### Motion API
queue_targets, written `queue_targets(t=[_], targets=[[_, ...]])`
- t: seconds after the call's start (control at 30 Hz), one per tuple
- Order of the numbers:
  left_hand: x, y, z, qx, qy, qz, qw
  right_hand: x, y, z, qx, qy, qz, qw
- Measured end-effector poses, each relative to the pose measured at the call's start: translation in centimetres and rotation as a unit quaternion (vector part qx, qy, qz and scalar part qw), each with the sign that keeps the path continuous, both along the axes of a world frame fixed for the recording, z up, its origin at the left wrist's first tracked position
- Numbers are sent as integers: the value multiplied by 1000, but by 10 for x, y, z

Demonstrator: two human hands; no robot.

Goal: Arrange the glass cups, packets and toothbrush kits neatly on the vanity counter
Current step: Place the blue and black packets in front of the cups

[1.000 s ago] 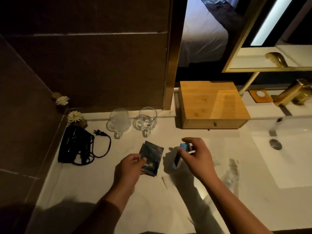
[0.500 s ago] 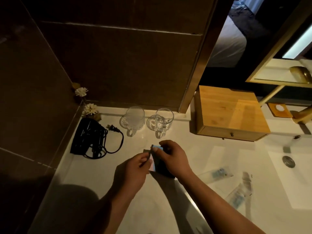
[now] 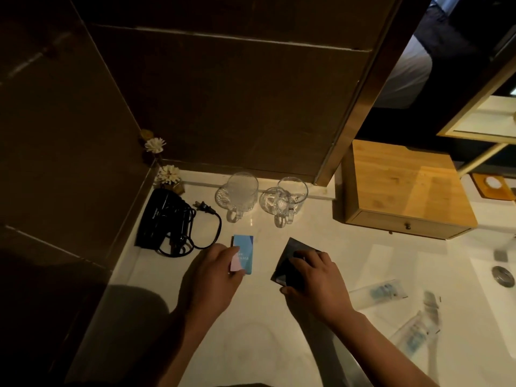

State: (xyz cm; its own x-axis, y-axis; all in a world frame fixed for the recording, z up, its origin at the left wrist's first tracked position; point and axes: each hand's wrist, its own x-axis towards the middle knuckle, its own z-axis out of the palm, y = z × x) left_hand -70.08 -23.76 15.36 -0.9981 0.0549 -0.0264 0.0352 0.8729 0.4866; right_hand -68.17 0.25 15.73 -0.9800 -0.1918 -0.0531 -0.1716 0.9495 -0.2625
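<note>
On the white counter (image 3: 321,241), the left hand (image 3: 208,277) pinched the blue packet (image 3: 244,254); to its right, the right hand (image 3: 315,277) pressed spread fingers on the dark packet (image 3: 290,254), both near two glass cups (image 3: 240,191).
</note>
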Motion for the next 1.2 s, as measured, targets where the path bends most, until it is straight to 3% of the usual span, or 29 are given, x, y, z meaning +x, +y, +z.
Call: queue_targets(t=[0.17, 0.4, 0.63, 1.2], targets=[[-10, -2, -16, -74, 28, -128, 989, -1, 2, -2, -3, 14, 22, 1000], [-10, -11, -20, -35, 33, -132, 990, -8, 1, 0, -53, 4, 31, 998], [-20, -7, -24, -107, 55, -209, 970, -6, 2, -6, -40, 3, 24, 999], [-42, -6, -29, -120, 79, -187, 972, -40, -11, -5, -85, 4, 27, 996]])
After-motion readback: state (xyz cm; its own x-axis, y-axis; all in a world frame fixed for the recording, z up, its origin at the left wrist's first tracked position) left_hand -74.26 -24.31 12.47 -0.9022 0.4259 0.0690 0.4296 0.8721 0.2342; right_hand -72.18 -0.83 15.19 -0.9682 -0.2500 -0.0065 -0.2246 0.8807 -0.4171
